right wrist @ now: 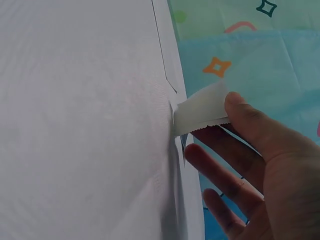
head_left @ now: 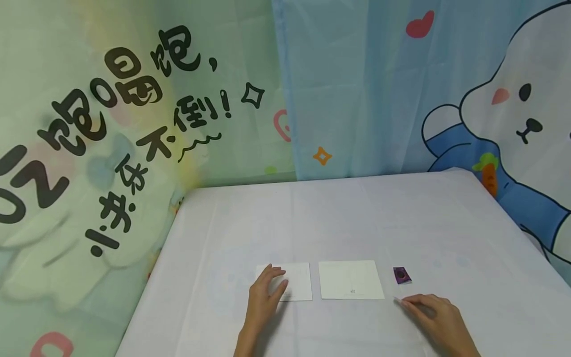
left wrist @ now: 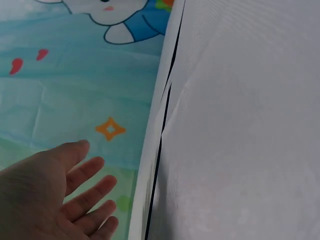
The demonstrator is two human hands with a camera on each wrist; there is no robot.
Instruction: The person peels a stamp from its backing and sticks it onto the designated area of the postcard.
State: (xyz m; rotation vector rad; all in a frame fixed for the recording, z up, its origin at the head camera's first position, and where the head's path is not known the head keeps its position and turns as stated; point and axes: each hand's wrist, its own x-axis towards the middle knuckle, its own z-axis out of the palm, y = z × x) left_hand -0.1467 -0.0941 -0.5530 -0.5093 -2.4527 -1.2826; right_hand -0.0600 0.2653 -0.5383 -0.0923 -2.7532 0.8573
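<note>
My right hand (head_left: 440, 317) pinches a small white jagged-edged papery slip (right wrist: 202, 109) by its near edge (likely light, flimsy; edge hold suits); left hand's (head_left: 263, 298) fingers apart.

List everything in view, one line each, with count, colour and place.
Small slip: 1, white, pinched in the right hand
Left sheet: 1, white, on the table, partly hidden by the left hand
Right sheet: 1, off-white with a tiny mark, beside the left sheet
Small square piece: 1, mostly purple, right of the right sheet
Covered table: 1, white, under these things
Green panel: 1, backdrop at left
Blue panel: 1, backdrop at right
Lettering: several characters, black, on the green panel
Cartoon figure: 1, white and blue, far right
Left hand: 1, near the left sheet
Right hand: 1, nearer than the small square piece
</note>
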